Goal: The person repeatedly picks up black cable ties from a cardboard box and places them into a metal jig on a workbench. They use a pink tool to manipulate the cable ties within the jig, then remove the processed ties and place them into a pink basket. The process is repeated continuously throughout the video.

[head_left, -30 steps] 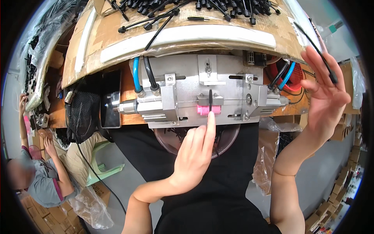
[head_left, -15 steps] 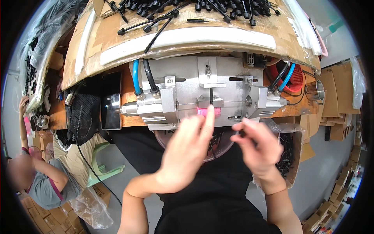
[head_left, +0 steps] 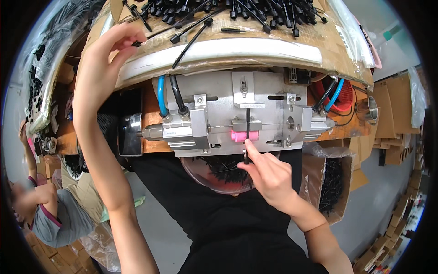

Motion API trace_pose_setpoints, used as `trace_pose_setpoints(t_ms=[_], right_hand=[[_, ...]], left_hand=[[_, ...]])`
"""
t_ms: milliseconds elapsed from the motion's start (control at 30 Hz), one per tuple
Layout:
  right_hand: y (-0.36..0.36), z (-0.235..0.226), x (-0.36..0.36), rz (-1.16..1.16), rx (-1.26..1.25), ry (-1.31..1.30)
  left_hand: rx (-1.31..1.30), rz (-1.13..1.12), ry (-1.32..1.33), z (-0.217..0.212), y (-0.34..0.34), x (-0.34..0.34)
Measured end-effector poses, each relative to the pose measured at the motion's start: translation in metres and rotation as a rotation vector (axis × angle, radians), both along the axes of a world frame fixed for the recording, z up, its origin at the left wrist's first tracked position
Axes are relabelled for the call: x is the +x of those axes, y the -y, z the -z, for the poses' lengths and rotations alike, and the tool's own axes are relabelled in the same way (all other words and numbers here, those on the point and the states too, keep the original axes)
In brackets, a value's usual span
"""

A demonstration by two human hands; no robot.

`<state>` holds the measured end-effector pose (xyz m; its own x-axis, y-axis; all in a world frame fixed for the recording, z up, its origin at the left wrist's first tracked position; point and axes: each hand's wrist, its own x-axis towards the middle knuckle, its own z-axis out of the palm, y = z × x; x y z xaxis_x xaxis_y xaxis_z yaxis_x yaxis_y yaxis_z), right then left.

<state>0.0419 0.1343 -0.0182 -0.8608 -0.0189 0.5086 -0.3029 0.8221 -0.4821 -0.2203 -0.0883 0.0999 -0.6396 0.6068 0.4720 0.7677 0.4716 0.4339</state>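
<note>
At the cardboard ledge on the upper left, my left hand [head_left: 116, 50] pinches the dark end of a thin black rod [head_left: 157, 32] lying there. My right hand [head_left: 271, 178] is in front of the metal fixture [head_left: 223, 102], its thumb and index finger closed on a second black rod [head_left: 247, 122]. That rod points away from me, across a pink block [head_left: 238, 136] and a small metal rest [head_left: 255, 124] in the middle of the fixture. Its thicker near end sits by my thumb, and my index fingertip touches it close to the pink block.
Many black rods with caps [head_left: 273, 11] are heaped on the cardboard [head_left: 337, 50]. Metal cylinders with hoses [head_left: 182, 132] flank the fixture. A bowl of black parts [head_left: 219, 182] sits under its front edge, a box of them [head_left: 335, 182] at right. Another person [head_left: 59, 214] sits at left.
My left hand has gone from the fixture up to the rods on the cardboard at upper left. My right hand has moved left onto the rod over the pink block.
</note>
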Motion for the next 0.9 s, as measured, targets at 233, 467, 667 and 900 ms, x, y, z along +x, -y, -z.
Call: trace_pose_setpoints(t_ms=[233,467,667,900], right_hand=[[-0.053,-0.097,-0.111,0.183,0.326,-0.381],[-0.077,-0.136,-0.184,0.005,0.338,-0.033],[-0.097,-0.157,-0.115,-0.014,-0.348,-0.067],[-0.051,-0.070,-0.007,-0.152,-0.256,-0.063]], left_hand=[[0.232,-0.231,-0.248,0.050,-0.025,0.151],[-0.091,-0.064,0.104,0.105,-0.085,0.235],[-0.251,-0.069,-0.039,0.112,-0.096,0.223],[-0.207,-0.019,0.042,0.091,-0.083,0.214]])
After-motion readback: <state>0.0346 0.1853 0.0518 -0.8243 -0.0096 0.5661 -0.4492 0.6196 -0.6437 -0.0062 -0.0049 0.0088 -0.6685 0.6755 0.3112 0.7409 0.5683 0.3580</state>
